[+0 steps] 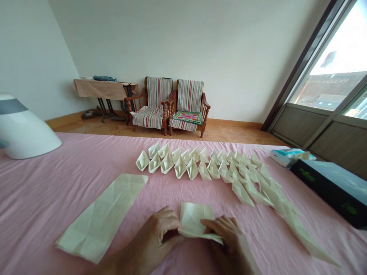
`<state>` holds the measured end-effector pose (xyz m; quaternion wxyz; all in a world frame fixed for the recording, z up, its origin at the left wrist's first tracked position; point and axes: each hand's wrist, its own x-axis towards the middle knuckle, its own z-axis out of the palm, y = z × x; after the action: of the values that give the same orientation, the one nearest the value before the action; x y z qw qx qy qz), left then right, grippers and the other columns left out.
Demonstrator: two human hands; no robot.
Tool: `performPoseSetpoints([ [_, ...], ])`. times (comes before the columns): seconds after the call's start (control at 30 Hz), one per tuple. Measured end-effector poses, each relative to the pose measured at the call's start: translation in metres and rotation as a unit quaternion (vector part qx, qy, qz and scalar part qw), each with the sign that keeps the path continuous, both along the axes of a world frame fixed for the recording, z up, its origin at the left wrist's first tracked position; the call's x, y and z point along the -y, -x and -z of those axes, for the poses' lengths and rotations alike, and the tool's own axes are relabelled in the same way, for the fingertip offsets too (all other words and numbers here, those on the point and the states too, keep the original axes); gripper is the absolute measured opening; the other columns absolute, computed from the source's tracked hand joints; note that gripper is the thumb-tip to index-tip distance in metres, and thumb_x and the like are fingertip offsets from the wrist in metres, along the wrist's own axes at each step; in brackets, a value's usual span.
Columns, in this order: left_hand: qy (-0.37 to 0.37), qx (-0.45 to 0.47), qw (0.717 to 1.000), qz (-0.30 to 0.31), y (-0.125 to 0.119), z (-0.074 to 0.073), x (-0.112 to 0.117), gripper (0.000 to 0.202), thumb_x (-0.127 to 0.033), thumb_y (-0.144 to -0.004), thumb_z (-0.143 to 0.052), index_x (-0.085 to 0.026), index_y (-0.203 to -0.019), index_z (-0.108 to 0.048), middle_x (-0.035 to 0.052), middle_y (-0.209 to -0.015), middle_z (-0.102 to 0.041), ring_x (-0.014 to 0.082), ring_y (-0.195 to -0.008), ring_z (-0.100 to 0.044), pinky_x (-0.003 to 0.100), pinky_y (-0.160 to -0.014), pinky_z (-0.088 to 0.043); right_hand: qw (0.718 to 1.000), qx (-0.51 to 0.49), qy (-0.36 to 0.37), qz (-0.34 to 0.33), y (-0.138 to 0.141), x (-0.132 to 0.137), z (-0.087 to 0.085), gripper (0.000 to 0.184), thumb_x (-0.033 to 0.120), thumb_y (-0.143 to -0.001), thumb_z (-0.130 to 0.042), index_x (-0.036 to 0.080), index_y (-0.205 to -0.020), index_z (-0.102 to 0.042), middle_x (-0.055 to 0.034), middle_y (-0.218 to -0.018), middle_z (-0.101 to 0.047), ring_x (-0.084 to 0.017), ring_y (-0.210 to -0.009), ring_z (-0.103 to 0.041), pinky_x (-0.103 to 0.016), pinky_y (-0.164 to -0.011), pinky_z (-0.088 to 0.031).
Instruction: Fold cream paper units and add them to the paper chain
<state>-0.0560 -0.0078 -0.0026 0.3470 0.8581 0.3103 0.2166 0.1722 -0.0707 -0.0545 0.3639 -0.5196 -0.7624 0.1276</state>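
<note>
Between both hands is a small cream sheet of paper [196,214], its near edge folded and lifted off the pink cloth. My left hand [162,233] pinches the left end of that edge between thumb and fingers. On the other side, my right hand [229,236] grips the right end, its index finger lying over the paper; its thumb is mostly hidden. To the left lies a long stack of creased paper [104,217]. Beyond the hands stand several folded paper boats [180,168] in rows that curve toward the right.
A pink cloth [86,164] covers the surface. At the right are a black box [329,187] and a blue-white packet [282,156]. A white rounded appliance [25,130] stands at the left. Two wooden chairs [187,103] and a cloth-covered table [100,88] are by the wall.
</note>
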Motion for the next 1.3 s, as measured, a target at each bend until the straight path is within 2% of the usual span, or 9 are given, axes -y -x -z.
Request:
performPoseSetpoints([
  [0.2, 0.066, -0.031, 0.993, -0.091, -0.005, -0.003, 0.003, 0.008, -0.012, -0.081, -0.065, -0.018, -0.080, -0.061, -0.0030, -0.077, -0.060, 0.0123, -0.072, -0.056, 0.020, -0.065, -0.040, 0.988, -0.049, 0.080, 0.125, 0.013, -0.001, -0.007, 0.020, 0.025, -0.081, -0.055, 0.023, -0.094, -0.070, -0.0021, -0.077, -0.069, -0.020, -0.072, -0.062, -0.031, -0.069, -0.044],
  [0.3, 0.099, -0.010, 0.988, -0.122, -0.009, 0.001, 0.003, 0.023, -0.008, -0.078, -0.063, -0.020, -0.096, -0.058, -0.0051, -0.075, -0.060, 0.0108, -0.067, -0.056, 0.019, -0.062, -0.041, 0.979, -0.044, 0.122, 0.159, 0.016, -0.005, -0.006, 0.022, 0.029, -0.079, -0.056, 0.022, -0.094, -0.070, -0.0031, -0.077, -0.070, -0.021, -0.070, -0.063, -0.030, -0.065, -0.046],
  [0.4, 0.085, 0.017, 0.986, -0.143, -0.011, 0.009, 0.002, 0.053, -0.005, -0.077, -0.060, -0.023, -0.124, -0.045, -0.0073, -0.072, -0.059, 0.0100, -0.062, -0.055, 0.019, -0.062, -0.042, 0.979, -0.037, 0.079, 0.182, 0.014, -0.008, 0.004, 0.033, 0.032, -0.080, -0.056, 0.021, -0.110, -0.067, -0.0052, -0.086, -0.072, -0.022, -0.075, -0.067, -0.030, -0.064, -0.049],
  [0.47, 0.060, 0.028, 0.985, -0.156, -0.013, 0.014, 0.003, 0.061, -0.003, -0.075, -0.059, -0.024, -0.129, -0.039, -0.0081, -0.070, -0.058, 0.0101, -0.060, -0.055, 0.019, -0.062, -0.042, 0.981, -0.024, 0.024, 0.193, 0.011, -0.010, 0.013, 0.038, 0.035, -0.082, -0.055, 0.020, -0.117, -0.063, -0.0067, -0.089, -0.073, -0.023, -0.073, -0.068, -0.030, -0.061, -0.050],
  [0.6, 0.039, 0.032, 0.984, -0.170, -0.014, 0.014, 0.006, 0.048, -0.001, -0.073, -0.060, -0.024, -0.113, -0.045, -0.0084, -0.070, -0.059, 0.0097, -0.058, -0.055, 0.018, -0.059, -0.041, 0.980, 0.038, -0.040, 0.191, 0.005, -0.012, 0.027, 0.050, 0.038, -0.084, -0.058, 0.019, -0.130, -0.052, -0.0046, -0.080, -0.072, -0.021, -0.062, -0.067, -0.028, -0.052, -0.050],
  [0.8, 0.004, -0.005, 0.987, -0.159, -0.014, 0.009, 0.007, 0.025, 0.000, -0.074, -0.063, -0.020, -0.084, -0.054, -0.0050, -0.072, -0.060, 0.0104, -0.063, -0.057, 0.018, -0.060, -0.041, 0.976, 0.085, -0.062, 0.192, 0.006, -0.012, 0.024, 0.061, 0.044, -0.090, -0.052, 0.016, -0.141, -0.036, 0.0013, -0.063, -0.062, -0.018, -0.048, -0.058, -0.027, -0.045, -0.046],
  [0.93, -0.025, -0.020, 0.990, -0.141, -0.014, 0.009, 0.006, 0.020, 0.000, -0.075, -0.065, -0.018, -0.080, -0.061, -0.0024, -0.075, -0.063, 0.0125, -0.068, -0.058, 0.019, -0.062, -0.041, 0.975, 0.096, -0.060, 0.193, 0.008, -0.012, 0.024, 0.056, 0.050, -0.093, -0.045, 0.018, -0.138, -0.039, -0.0006, -0.068, -0.064, -0.017, -0.048, -0.058, -0.028, -0.047, -0.045],
  [1.17, -0.051, -0.010, 0.991, -0.124, -0.010, 0.015, 0.006, 0.015, -0.005, -0.082, -0.064, -0.019, -0.085, -0.069, 0.0021, -0.080, -0.066, 0.0160, -0.076, -0.063, 0.022, -0.068, -0.045, 0.974, 0.065, -0.087, 0.200, 0.011, -0.014, 0.030, 0.042, 0.054, -0.095, -0.039, 0.026, -0.121, -0.056, -0.0063, -0.094, -0.073, -0.024, -0.075, -0.069, -0.037, -0.066, -0.051],
  [1.3, -0.063, -0.024, 0.991, -0.113, -0.011, 0.017, 0.006, 0.016, -0.006, -0.084, -0.062, -0.020, -0.085, -0.070, 0.0016, -0.078, -0.063, 0.0151, -0.074, -0.062, 0.020, -0.066, -0.046, 0.974, 0.081, -0.095, 0.189, 0.006, -0.016, 0.026, 0.043, 0.050, -0.091, -0.047, 0.024, -0.124, -0.055, -0.0038, -0.077, -0.071, -0.022, -0.062, -0.068, -0.032, -0.056, -0.050],
])
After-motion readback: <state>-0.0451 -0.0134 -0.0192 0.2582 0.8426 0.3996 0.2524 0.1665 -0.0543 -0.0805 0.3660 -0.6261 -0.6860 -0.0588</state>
